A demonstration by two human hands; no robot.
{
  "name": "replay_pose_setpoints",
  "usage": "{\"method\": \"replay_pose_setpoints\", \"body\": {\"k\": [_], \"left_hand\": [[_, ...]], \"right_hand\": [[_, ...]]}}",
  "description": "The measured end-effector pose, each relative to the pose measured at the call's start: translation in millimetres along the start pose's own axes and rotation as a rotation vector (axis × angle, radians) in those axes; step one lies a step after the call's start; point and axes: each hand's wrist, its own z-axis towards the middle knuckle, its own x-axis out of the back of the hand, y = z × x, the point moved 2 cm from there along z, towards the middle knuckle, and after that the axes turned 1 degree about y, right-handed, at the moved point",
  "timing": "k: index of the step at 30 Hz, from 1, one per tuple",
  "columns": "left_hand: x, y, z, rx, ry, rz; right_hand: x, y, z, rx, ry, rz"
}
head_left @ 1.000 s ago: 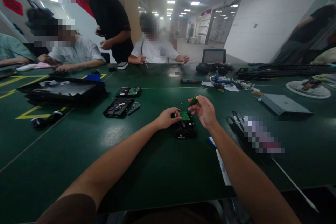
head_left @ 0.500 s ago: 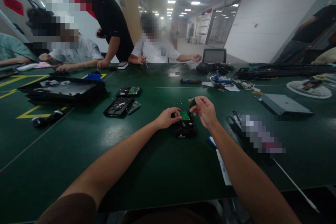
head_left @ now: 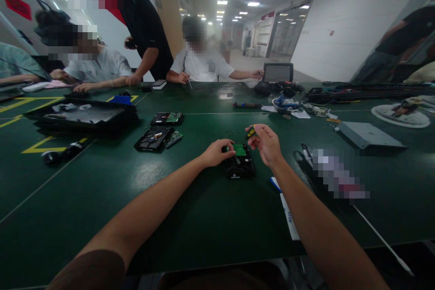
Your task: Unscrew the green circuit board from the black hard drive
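One screwdriver (head_left: 251, 132) clamped in right hand (head_left: 267, 143) (tip unclear) | left hand (head_left: 217, 152) on hard drive (head_left: 239, 168), mid-frame, grip unclear | best: press squarely, steadily

To my left I see a wide black tray (head_left: 103, 114) on the green counter (head_left: 170, 217). To my right sits a grey metal box (head_left: 369, 135), with a round white disc (head_left: 419, 121) beyond it. Facing me, a person in a white shirt (head_left: 210, 67) sits near a dark chair (head_left: 278, 72).
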Motion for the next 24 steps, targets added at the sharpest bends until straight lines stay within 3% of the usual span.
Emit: {"method": "replay_pose_setpoints", "body": {"k": [24], "left_hand": [[0.3,0.6,0.1,-0.002,-0.002,0.006]], "right_hand": [[-1.0,1.3,-0.8,-0.016,-0.01,0.07]]}}
